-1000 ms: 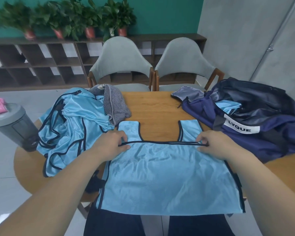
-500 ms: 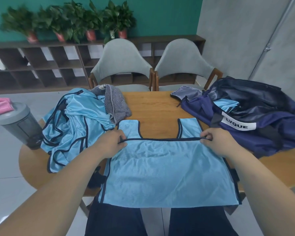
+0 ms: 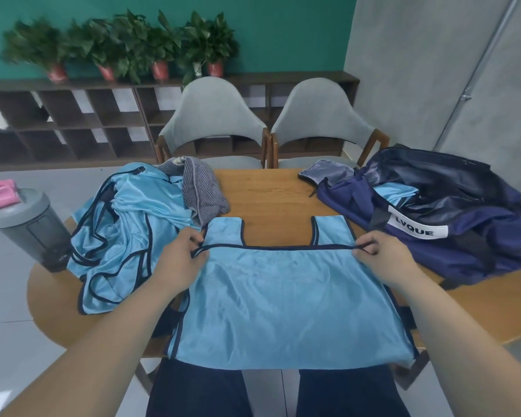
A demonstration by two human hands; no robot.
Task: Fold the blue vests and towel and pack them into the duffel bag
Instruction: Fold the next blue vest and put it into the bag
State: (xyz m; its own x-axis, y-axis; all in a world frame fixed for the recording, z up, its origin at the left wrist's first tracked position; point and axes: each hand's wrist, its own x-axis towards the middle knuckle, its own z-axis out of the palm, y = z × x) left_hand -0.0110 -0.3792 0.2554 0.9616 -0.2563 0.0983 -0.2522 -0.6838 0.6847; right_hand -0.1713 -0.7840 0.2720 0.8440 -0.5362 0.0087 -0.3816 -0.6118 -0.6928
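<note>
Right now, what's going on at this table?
A person is folding a blue vest spread on the wooden table. The left hand and right hand each pinch one end of its dark-trimmed edge. A heap of unfolded vests lies to the left, with the striped towel beside it. The duffel bag sits open on the right with blue fabric already inside.

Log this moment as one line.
vest: spread on table | left hand: pinches its trim | right hand: pinches its trim | duffel bag: open
</note>
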